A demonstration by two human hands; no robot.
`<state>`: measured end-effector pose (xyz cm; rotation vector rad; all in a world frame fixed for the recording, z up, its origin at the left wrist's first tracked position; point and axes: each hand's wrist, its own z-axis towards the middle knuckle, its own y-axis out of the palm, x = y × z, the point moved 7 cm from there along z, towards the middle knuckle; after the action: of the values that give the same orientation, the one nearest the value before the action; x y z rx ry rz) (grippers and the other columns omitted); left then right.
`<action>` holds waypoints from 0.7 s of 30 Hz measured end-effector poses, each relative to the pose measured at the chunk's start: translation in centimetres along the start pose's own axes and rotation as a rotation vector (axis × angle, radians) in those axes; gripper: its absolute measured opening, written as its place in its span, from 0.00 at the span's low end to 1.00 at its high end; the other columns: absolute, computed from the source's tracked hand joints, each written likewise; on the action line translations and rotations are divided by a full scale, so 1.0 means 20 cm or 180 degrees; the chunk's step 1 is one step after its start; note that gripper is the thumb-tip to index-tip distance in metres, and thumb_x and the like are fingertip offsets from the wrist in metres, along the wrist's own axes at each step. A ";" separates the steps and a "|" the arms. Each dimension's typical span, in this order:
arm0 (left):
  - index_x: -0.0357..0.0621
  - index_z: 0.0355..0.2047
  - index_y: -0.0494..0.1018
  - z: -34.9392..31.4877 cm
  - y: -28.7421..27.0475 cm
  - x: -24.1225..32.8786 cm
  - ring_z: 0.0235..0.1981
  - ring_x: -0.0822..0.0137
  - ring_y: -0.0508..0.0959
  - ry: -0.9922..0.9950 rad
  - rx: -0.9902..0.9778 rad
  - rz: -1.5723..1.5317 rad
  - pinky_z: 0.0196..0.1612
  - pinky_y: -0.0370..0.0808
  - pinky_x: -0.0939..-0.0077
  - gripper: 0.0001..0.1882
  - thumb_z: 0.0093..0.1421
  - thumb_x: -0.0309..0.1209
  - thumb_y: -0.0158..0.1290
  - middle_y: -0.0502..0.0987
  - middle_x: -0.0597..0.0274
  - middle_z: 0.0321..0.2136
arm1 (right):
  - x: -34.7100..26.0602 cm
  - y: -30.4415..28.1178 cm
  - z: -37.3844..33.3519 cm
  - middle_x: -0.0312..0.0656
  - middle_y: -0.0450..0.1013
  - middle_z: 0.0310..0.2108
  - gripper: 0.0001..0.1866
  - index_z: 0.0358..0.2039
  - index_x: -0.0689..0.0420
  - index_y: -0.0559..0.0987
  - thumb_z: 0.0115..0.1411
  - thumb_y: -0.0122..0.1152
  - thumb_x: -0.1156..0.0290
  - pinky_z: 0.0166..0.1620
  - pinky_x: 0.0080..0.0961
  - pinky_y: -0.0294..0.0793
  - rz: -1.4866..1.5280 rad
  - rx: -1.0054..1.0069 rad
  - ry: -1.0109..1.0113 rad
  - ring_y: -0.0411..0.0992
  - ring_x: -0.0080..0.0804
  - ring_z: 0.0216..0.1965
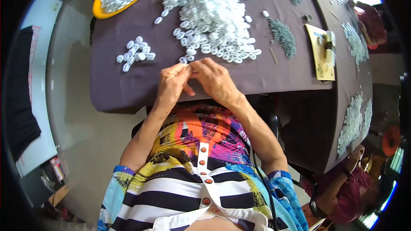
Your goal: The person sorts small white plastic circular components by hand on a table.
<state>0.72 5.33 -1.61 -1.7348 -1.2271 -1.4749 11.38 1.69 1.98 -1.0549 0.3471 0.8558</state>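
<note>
White pieces (214, 17) form two piles (141, 45) near two hands (171, 81) (215, 79).

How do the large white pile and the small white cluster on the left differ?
The large white pile is heaped up in layers, while the small white cluster lies as a loose, low group. The pile holds far more pieces than the cluster. The pile runs to the picture's top edge; the cluster is wholly in view. Both consist of white, oval pieces on the dark cloth.
</note>
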 end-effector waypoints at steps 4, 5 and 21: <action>0.36 0.24 0.71 0.01 0.00 -0.03 0.12 0.83 0.60 -0.0040 0.0017 -0.0366 0.15 0.71 0.84 0.15 0.63 0.34 0.44 0.60 0.73 0.13 | 0.01 -0.01 0.02 0.41 0.68 0.28 0.15 0.38 0.59 0.71 0.48 0.60 0.79 0.30 0.28 0.72 0.0149 -0.0025 0.0119 0.71 0.38 0.28; 0.36 0.24 0.71 0.00 0.00 -0.03 0.12 0.83 0.60 -0.0044 0.0061 -0.0369 0.15 0.71 0.84 0.15 0.63 0.34 0.44 0.60 0.73 0.13 | 0.01 -0.01 0.01 0.42 0.68 0.29 0.15 0.40 0.58 0.72 0.49 0.60 0.79 0.30 0.28 0.72 0.0108 -0.0103 0.0170 0.71 0.38 0.28; 0.37 0.23 0.69 -0.01 -0.01 0.00 0.12 0.82 0.61 0.0042 0.0286 -0.0149 0.13 0.69 0.84 0.15 0.63 0.33 0.44 0.60 0.73 0.12 | 0.00 -0.01 0.02 0.42 0.70 0.31 0.20 0.44 0.59 0.72 0.47 0.61 0.79 0.31 0.27 0.72 0.0209 -0.0122 0.0275 0.72 0.35 0.29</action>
<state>0.35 5.22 -1.61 -1.6453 -1.3150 -1.4329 11.35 2.01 2.32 -1.1234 0.4414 0.8799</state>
